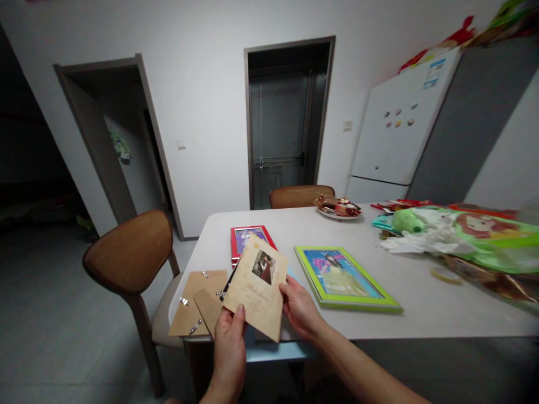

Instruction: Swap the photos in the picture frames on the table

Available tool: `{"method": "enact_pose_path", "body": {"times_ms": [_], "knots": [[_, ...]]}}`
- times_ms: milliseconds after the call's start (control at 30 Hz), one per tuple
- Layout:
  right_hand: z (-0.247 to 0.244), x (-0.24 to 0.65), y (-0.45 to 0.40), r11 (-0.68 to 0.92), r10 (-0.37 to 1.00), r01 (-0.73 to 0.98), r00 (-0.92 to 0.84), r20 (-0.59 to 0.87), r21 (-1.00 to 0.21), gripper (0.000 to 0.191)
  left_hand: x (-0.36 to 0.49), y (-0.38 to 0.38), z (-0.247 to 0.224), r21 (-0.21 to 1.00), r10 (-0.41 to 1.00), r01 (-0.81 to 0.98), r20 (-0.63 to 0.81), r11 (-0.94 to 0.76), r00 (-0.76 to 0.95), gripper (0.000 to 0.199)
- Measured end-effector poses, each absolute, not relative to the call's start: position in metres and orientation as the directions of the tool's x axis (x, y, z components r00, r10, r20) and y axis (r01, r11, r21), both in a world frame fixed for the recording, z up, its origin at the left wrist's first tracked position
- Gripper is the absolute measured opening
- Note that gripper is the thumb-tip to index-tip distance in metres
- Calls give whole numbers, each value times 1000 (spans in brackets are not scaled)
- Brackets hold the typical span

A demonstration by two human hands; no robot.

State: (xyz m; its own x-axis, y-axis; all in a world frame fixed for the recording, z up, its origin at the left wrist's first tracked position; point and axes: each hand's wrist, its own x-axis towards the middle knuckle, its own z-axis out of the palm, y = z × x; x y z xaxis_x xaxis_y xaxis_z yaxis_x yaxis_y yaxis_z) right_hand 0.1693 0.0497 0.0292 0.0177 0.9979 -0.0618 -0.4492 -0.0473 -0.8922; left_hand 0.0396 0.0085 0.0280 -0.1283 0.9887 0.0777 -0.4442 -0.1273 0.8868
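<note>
A cream printed card with a small photo of people is held up over the near edge of the table. My left hand pinches its lower left corner, thumb on the front. On its right edge, my right hand grips it between thumb and fingers. Behind the card lies a red picture frame, partly covered. A green picture frame with a picture of a figure in a yellow dress lies to the right. Brown backing board with metal clips rests at the left, and a light blue item shows below the card.
The white table bears a plate of wrapped items at the back, a green bag, white tissue and a tape roll at right. Brown chairs stand left and behind.
</note>
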Motion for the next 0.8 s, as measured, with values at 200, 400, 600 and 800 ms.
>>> {"method": "enact_pose_path", "body": {"times_ms": [200,400,600,800], "knots": [[24,220,64,-29,995,37,100,-25,-999,48,24,6,19,981,978,58,191,-186,-83,45],[16,227,76,28,974,535,176,143,-844,45,33,-6,8,749,920,535,312,-391,236,41],[24,213,73,108,971,837,27,239,-536,33,34,-4,3,551,871,675,340,-491,356,35],[19,207,62,59,973,971,-5,229,-231,27,35,-5,4,426,850,741,344,-520,399,28]]}}
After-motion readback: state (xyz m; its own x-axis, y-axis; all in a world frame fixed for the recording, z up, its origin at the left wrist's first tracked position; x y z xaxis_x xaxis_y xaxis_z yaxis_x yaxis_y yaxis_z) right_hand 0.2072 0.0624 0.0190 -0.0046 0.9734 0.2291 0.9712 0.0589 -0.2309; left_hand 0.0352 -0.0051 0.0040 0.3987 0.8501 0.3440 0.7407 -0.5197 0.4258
